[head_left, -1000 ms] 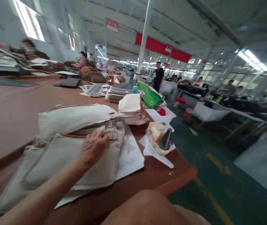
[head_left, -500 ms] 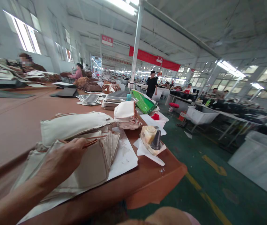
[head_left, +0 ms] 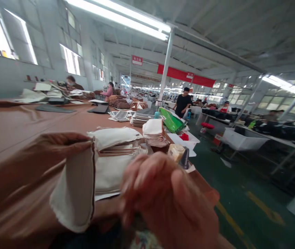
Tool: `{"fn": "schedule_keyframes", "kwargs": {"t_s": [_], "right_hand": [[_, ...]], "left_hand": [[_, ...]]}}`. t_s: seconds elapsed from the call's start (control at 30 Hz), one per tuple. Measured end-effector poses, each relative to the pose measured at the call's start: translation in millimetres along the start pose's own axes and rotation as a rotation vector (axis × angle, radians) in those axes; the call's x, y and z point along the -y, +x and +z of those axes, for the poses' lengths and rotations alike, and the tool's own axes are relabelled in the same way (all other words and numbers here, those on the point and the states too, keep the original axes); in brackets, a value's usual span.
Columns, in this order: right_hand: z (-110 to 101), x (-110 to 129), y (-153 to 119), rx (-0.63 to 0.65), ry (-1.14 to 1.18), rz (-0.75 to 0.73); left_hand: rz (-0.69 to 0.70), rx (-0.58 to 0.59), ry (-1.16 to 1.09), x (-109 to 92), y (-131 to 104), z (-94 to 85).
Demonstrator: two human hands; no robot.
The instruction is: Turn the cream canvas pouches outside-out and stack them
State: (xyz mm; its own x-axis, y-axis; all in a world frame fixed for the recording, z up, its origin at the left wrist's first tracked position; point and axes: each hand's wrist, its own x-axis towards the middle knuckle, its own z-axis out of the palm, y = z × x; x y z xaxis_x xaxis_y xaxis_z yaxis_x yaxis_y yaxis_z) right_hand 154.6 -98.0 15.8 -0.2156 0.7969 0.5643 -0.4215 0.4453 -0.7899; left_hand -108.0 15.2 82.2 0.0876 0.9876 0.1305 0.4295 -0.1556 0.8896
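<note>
Basically my left hand [head_left: 59,143] is pinching a cream panel [head_left: 76,188] up top, probably keeping it clear of the stack [head_left: 113,169]; my right hand [head_left: 169,197] is curling nearby, can't tell around what.

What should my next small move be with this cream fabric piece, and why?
I'd bring the right hand left to steady the lower edge of the cream fabric piece: the left hand seems to pinch only its top, the lower end hangs unsupported, and the right hand is apart from it.
</note>
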Motion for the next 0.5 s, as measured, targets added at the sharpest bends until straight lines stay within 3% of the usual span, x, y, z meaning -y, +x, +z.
{"fn": "schedule_keyframes", "kwargs": {"t_s": [0.1, 0.17, 0.23, 0.3, 0.37, 0.5], "right_hand": [[-5, -1, 42, -0.172, -0.085, -0.12], [-2, -14, 46, -0.092, -0.136, -0.078], [6, -29, 31, 0.076, -0.123, 0.07], [17, -41, 6, 0.208, -0.057, 0.247], [27, -51, -17, 0.257, -0.016, 0.358], [35, -62, -42, 0.248, -0.133, 0.367]], "left_hand": [[0.179, 0.2, -0.131, -11, -37, -2.7], [0.31, 0.346, -0.093, -9, -62, 6.5], [0.347, 0.384, -0.094, -1, -85, 20.7], [0.277, 0.394, -0.173, 10, -106, 34.1], [0.172, 0.423, -0.286, 22, -124, 42.9], [0.038, 0.451, -0.393, 41, -149, 46.3]]}}
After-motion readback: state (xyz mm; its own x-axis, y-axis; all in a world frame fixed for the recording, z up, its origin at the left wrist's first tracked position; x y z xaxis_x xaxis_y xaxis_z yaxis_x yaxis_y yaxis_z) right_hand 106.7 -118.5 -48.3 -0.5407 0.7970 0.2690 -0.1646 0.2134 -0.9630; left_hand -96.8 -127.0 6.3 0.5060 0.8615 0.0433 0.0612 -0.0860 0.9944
